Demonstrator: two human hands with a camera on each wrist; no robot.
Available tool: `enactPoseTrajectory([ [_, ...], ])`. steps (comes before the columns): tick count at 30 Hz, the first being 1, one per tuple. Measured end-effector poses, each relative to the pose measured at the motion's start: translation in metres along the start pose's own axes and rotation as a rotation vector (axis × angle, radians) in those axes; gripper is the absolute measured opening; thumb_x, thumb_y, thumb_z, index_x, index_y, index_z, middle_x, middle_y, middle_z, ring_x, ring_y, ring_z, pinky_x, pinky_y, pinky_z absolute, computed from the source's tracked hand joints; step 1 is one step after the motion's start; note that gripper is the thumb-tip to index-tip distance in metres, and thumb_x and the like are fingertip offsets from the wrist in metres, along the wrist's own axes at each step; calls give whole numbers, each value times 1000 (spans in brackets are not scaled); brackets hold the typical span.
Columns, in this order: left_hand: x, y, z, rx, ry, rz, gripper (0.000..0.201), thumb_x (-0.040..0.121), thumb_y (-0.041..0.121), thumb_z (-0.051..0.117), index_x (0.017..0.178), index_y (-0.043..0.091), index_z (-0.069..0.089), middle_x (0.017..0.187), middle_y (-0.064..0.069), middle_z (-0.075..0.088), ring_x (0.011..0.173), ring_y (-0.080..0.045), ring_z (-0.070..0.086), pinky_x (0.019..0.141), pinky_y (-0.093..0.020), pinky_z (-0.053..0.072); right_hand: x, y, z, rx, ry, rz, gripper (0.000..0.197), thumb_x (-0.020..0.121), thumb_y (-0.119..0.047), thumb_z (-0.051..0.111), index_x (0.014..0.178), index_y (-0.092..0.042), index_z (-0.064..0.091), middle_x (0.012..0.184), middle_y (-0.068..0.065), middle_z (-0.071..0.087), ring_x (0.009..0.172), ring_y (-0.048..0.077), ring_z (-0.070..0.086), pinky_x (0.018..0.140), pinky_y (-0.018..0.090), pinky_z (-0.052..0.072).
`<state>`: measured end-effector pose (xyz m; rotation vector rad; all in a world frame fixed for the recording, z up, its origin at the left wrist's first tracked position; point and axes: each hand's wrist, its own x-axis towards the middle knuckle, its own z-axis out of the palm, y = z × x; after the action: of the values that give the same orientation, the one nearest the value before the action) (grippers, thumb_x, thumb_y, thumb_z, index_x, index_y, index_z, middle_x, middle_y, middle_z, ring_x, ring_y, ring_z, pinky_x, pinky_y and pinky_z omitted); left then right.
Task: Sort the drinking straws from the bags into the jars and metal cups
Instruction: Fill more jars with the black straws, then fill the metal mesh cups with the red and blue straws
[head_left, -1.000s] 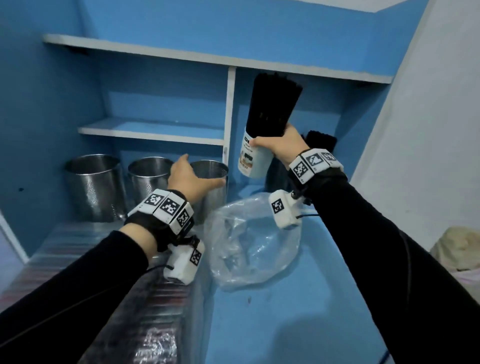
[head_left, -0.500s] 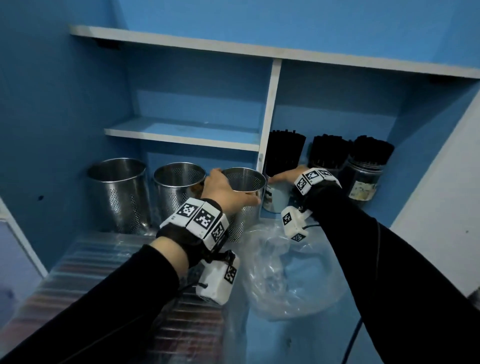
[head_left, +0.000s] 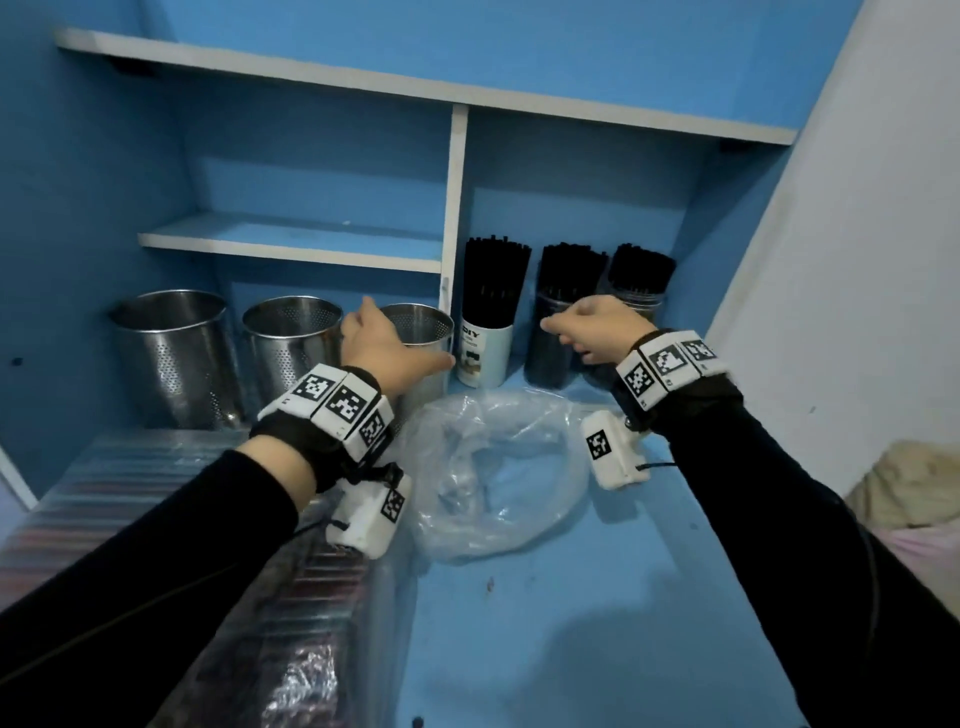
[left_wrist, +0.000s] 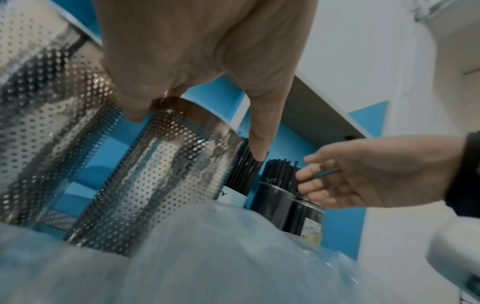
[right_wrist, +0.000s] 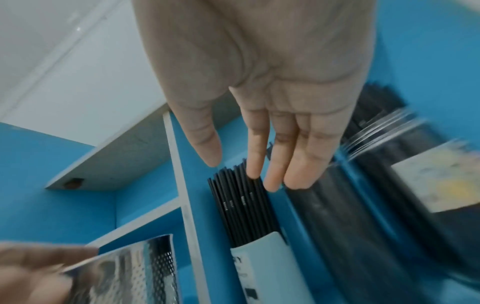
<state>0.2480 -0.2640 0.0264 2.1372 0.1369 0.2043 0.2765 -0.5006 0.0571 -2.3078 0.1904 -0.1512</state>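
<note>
Three perforated metal cups stand in the left compartment. My left hand (head_left: 387, 345) grips the rightmost metal cup (head_left: 423, 325) by its rim, thumb on the right side and fingers on the left; the left wrist view shows this cup (left_wrist: 166, 164) between them. A white jar (head_left: 485, 356) holding black straws (head_left: 493, 280) stands just right of the divider. My right hand (head_left: 571, 332) hovers beside it, fingers straight and empty, as the right wrist view shows above the white jar (right_wrist: 262, 267). Two dark jars (head_left: 553, 338) of black straws stand further right.
An empty clear plastic bag (head_left: 493, 467) lies crumpled on the blue counter between my wrists. A long clear bag of coloured straws (head_left: 156, 519) lies along the left. A white divider (head_left: 452, 208) splits the shelf. A white wall (head_left: 857, 260) closes the right side.
My right hand lowered the white jar of black straws into the right compartment, let go and drew back to the right. My left hand stayed on the metal cup.
</note>
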Motion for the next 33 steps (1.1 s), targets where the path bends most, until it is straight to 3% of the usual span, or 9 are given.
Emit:
enactPoseTrajectory([
  [6, -46, 13, 8, 76, 133, 143, 49, 78, 35, 74, 119, 28, 48, 135, -10, 33, 130, -30, 35, 110, -37, 31, -65, 49, 5, -104, -249, 123, 65, 81, -49, 71, 136, -24, 48, 126, -1, 51, 111, 22, 58, 92, 35, 52],
  [8, -60, 15, 12, 146, 65, 114, 39, 79, 36, 71, 109, 31, 47, 132, -10, 34, 128, -31, 35, 106, -39, 33, -77, 62, 18, 74, -220, 176, 47, 85, -25, 73, 127, -22, 52, 111, 10, 57, 91, 28, 61, 81, 41, 56],
  [11, -77, 14, 23, 244, -87, 23, 38, 80, 34, 70, 109, 30, 46, 136, -13, 31, 128, -33, 33, 104, -41, 33, -91, 79, 21, 274, -102, 214, 26, 86, 5, 61, 102, -15, 57, 91, 19, 58, 77, 30, 59, 84, 50, 56],
  [16, -104, 6, 47, 358, -290, -39, 60, 82, 32, 70, 134, 33, 40, 144, -17, 21, 131, -39, 32, 110, -45, 34, -108, 106, -10, 438, 82, 182, 27, 84, 9, 56, 96, -15, 63, 102, 18, 62, 84, 30, 67, 73, 39, 60],
  [19, -118, 3, 65, 318, -423, -72, 72, 86, 28, 66, 146, 40, 27, 153, -22, 11, 131, -43, 39, 109, -43, 35, -118, 125, -31, 468, 183, 159, 26, 83, 6, 57, 99, -12, 65, 89, 16, 63, 70, 22, 65, 60, 27, 60],
  [21, -127, 1, 82, 212, -427, -79, 74, 89, 19, 62, 148, 39, 23, 152, -25, 14, 118, -39, 49, 97, -38, 43, -121, 137, -40, 514, 246, 165, 25, 83, 5, 58, 100, -12, 65, 86, 17, 64, 69, 21, 65, 58, 24, 59],
  [24, -134, -8, 104, -83, -297, -104, 55, 88, 1, 55, 133, 26, 34, 124, -22, 41, 79, -28, 50, 60, -30, 44, -121, 151, -44, 566, 301, 202, 21, 84, 5, 58, 97, -11, 64, 86, 18, 67, 69, 22, 66, 63, 27, 60],
  [29, -124, -11, 120, -293, -79, -88, 32, 86, 2, 61, 105, 20, 43, 115, -22, 57, 83, -27, 53, 78, -36, 48, -110, 155, -36, 553, 326, 208, 27, 86, 1, 61, 112, -4, 63, 85, 13, 67, 67, 19, 66, 71, 28, 60],
  [33, -105, -7, 129, -362, -30, -40, 30, 88, 10, 67, 116, 11, 57, 113, -10, 57, 92, -20, 53, 91, -28, 46, -98, 153, -30, 413, 312, 232, 43, 85, -5, 62, 127, -6, 58, 88, 7, 66, 85, 24, 67, 90, 39, 56],
])
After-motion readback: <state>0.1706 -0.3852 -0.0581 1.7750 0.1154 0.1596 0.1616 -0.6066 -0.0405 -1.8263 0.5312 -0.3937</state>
